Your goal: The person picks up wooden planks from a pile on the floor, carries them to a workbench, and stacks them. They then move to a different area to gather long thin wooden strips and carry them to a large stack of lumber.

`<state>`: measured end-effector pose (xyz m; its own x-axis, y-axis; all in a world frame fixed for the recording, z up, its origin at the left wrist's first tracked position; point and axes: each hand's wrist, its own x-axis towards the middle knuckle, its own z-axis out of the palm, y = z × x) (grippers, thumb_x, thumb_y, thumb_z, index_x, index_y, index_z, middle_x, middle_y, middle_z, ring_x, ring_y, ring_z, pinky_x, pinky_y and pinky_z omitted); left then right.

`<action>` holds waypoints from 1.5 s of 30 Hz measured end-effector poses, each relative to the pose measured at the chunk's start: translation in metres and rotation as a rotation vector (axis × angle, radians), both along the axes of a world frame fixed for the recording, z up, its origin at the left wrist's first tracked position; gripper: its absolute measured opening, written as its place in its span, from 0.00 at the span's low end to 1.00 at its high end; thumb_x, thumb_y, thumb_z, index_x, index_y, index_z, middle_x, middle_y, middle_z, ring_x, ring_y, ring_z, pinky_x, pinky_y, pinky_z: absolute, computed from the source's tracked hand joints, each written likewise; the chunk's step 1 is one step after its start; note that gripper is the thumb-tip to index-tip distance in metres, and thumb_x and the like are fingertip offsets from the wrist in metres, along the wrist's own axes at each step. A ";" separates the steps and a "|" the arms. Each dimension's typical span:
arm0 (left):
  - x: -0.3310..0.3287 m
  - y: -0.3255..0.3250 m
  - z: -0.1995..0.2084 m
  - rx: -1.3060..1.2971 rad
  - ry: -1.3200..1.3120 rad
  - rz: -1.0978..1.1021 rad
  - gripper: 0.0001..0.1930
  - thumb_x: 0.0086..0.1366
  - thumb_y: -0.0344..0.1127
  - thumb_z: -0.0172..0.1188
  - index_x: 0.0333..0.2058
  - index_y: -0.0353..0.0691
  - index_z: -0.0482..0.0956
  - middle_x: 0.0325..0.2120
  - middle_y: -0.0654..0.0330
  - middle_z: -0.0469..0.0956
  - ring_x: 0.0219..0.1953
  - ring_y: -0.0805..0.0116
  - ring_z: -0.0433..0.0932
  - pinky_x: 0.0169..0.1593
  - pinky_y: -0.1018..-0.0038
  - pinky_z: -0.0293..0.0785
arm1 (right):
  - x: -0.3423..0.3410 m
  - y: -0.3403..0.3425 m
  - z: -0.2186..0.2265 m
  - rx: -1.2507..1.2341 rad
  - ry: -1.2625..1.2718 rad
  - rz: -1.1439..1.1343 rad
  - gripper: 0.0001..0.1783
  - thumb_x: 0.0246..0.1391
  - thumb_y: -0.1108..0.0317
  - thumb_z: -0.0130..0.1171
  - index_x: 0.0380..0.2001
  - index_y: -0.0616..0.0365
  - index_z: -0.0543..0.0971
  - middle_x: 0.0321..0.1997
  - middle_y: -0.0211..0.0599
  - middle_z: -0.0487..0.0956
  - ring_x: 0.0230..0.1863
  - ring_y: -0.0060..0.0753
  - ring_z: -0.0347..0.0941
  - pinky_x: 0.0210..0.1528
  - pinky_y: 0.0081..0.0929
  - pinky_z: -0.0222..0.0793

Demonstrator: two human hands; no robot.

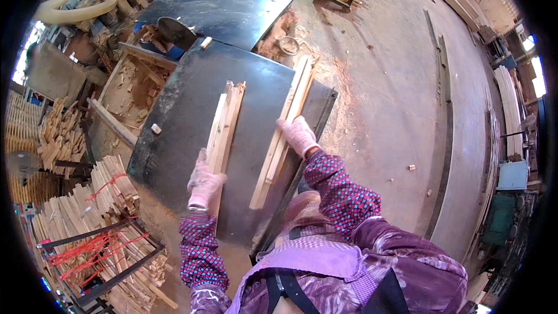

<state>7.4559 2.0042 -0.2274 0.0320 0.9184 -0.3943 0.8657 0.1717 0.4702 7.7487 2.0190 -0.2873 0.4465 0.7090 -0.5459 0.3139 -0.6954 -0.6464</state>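
Observation:
Two small bundles of pale wooden strips lie on a dark metal saw table. My left hand, in a pinkish-white glove, is closed around the near part of the left wooden strips. My right hand, gloved alike, grips the right wooden strips from their right side, around mid-length. This bundle lies at a slant near the right edge of the table. Bare metal shows between the bundles. The fingers that curl around the wood are partly hidden.
A round saw blade stands up near the table's far left. Small offcuts lie on the tabletop, one a wood block. Stacked wood strips with red ties fill a rack at lower left. Sawdust covers floor beside the table.

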 end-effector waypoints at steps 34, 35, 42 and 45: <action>0.162 0.015 -0.071 -0.312 -0.824 0.222 0.22 0.68 0.31 0.55 0.60 0.32 0.71 0.51 0.56 0.79 0.50 0.71 0.77 0.56 0.77 0.70 | 0.100 0.063 0.031 -0.061 0.087 0.239 0.44 0.52 0.40 0.63 0.53 0.72 0.66 0.50 0.66 0.78 0.55 0.59 0.76 0.58 0.43 0.70; 0.164 0.015 -0.067 -0.318 -0.814 0.232 0.22 0.68 0.31 0.55 0.60 0.32 0.71 0.51 0.56 0.79 0.50 0.71 0.77 0.56 0.77 0.70 | 0.100 0.062 0.028 -0.044 0.084 0.242 0.44 0.51 0.40 0.63 0.53 0.73 0.66 0.50 0.66 0.78 0.55 0.59 0.76 0.57 0.43 0.71; 0.157 0.002 -0.074 -0.150 -0.530 0.036 0.26 0.65 0.42 0.59 0.59 0.36 0.72 0.52 0.52 0.79 0.53 0.62 0.79 0.57 0.71 0.70 | 0.099 0.063 0.024 -0.008 0.077 0.255 0.45 0.51 0.39 0.63 0.52 0.75 0.67 0.50 0.68 0.77 0.55 0.60 0.76 0.57 0.43 0.71; 0.149 -0.003 -0.069 -0.154 -0.360 -0.048 0.30 0.62 0.50 0.61 0.59 0.40 0.72 0.53 0.49 0.78 0.55 0.54 0.78 0.58 0.67 0.70 | 0.101 0.066 0.024 -0.037 0.058 0.262 0.45 0.51 0.39 0.63 0.52 0.73 0.67 0.50 0.67 0.78 0.55 0.60 0.76 0.57 0.43 0.71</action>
